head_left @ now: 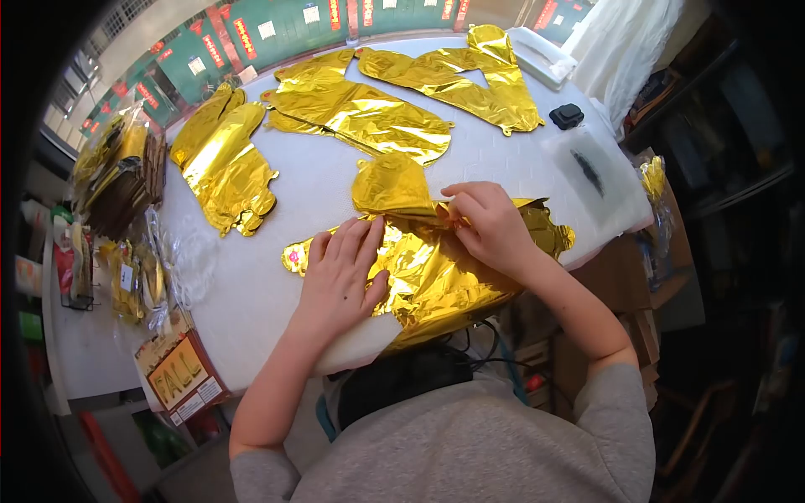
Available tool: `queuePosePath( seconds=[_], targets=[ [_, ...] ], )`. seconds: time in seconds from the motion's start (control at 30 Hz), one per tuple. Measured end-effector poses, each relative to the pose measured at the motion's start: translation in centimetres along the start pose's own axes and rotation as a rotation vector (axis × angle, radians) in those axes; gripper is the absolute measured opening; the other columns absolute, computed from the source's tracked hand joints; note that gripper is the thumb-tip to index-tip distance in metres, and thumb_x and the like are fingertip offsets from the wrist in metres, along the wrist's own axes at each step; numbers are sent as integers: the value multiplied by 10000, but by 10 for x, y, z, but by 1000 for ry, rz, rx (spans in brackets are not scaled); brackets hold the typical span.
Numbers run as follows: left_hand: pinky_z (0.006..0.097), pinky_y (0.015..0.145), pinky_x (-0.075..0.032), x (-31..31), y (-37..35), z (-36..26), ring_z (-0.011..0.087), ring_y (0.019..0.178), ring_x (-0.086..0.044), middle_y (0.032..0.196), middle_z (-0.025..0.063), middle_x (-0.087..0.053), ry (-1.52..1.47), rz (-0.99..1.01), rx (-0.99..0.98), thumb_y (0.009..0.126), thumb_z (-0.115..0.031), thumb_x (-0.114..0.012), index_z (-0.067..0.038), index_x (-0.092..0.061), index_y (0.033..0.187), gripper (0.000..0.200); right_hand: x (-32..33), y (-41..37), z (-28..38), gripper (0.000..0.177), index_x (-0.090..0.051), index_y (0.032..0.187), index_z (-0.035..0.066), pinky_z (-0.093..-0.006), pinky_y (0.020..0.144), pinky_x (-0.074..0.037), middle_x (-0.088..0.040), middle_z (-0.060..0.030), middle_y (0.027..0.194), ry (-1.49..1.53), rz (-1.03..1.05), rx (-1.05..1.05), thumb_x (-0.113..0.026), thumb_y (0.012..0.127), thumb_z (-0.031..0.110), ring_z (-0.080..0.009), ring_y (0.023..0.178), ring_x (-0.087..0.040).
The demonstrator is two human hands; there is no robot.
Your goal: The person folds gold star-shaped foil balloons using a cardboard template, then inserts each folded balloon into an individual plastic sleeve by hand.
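Observation:
A flat gold foil balloon [444, 285] lies at the near edge of the table, partly folded, with a loose flap [390, 184] on its far side. My left hand [344, 268] rests on it, palm down with the fingers spread. At the fold, my right hand [488, 226] pinches the foil between thumb and fingers. Beyond my hands lie three more uninflated foil balloons: one at the left [222, 159], one in the middle [369, 117] and one at the far right [457, 75].
On the white table [310, 189], a black object [566, 116] and a white tray [541, 59] sit at the far right. A printed FALL package [180, 375] hangs at the near left edge. Bagged packages [122, 172] are stacked at the left.

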State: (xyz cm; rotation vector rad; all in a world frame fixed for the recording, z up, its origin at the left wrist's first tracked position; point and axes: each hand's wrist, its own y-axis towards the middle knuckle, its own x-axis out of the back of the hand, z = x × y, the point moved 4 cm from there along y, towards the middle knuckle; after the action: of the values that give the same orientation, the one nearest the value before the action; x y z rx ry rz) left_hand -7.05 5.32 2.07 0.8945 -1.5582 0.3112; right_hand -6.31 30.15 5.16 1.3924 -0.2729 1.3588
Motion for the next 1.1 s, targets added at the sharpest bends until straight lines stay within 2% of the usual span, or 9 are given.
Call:
queuePosePath(
  seconds=[0.1,0.13,0.33,0.57,0.67,0.73,0.87,1.0,1.1],
  targets=[
    [486,1148,-341,2,-1,-1,299,1400,-494,1441,142,-557,-4,-43,-10,937,-313,-647,-50,-549,1461,595,-6,-12,2,192,-571,895,53,-441,956,-528,-713,-115,1249,22,10,86,-711,786,-19,-334,1115,-667],
    [485,1144,-347,4,-1,-2,296,1383,-512,1417,138,-579,5,-63,-17,929,-293,-665,-52,-577,1421,555,-6,-13,1,202,-613,970,46,-438,960,-541,-723,-104,1234,6,21,123,-716,798,28,-321,1100,-686],
    [470,1082,-411,9,-4,-5,293,1276,-587,1336,126,-627,-84,-87,-28,904,-215,-700,-43,-648,1310,444,-8,-19,1,178,-588,925,42,-446,941,-586,-737,-141,1293,104,-37,199,-694,805,-34,-345,1164,-721],
    [457,1039,-458,11,-9,-4,319,1200,-615,1272,149,-633,-136,-115,-24,858,-71,-656,-27,-643,1315,459,-11,-19,-1,196,-668,992,39,-415,923,-596,-732,-138,1306,39,19,206,-734,811,3,-316,1149,-726],
    [469,1019,-477,6,-12,0,339,1189,-613,1238,156,-633,-208,-143,22,818,9,-637,-23,-589,1386,570,-14,-19,-1,246,-716,1070,71,-416,919,-577,-701,-110,1338,-16,70,237,-761,828,78,-291,1105,-709],
    [464,1015,-501,9,-10,2,367,1205,-602,1307,190,-587,-329,-181,101,793,66,-625,-25,-487,1496,723,-15,-20,0,291,-749,1101,102,-402,847,-560,-665,-89,1259,52,51,194,-765,814,58,-295,1014,-664],
    [454,1070,-513,11,-6,3,384,1233,-592,1454,239,-459,-514,-213,170,781,85,-614,-34,-300,1627,910,-14,-22,5,340,-766,1112,156,-390,808,-535,-603,-62,1156,-18,20,130,-810,780,94,-299,998,-600],
    [449,1078,-508,8,-7,11,372,1241,-593,1470,236,-463,-566,-219,228,782,77,-617,-34,-239,1654,957,-14,-19,8,310,-764,1091,196,-418,877,-508,-577,-57,1114,0,168,240,-817,788,156,-304,1024,-568],
    [407,1091,-488,1,-9,16,305,1281,-579,1635,169,-384,-647,-186,235,822,65,-628,-72,-180,1688,984,-16,-16,15,249,-768,1074,216,-450,958,-477,-598,-59,1152,-57,213,323,-791,827,192,-293,1056,-584]
  ],
)
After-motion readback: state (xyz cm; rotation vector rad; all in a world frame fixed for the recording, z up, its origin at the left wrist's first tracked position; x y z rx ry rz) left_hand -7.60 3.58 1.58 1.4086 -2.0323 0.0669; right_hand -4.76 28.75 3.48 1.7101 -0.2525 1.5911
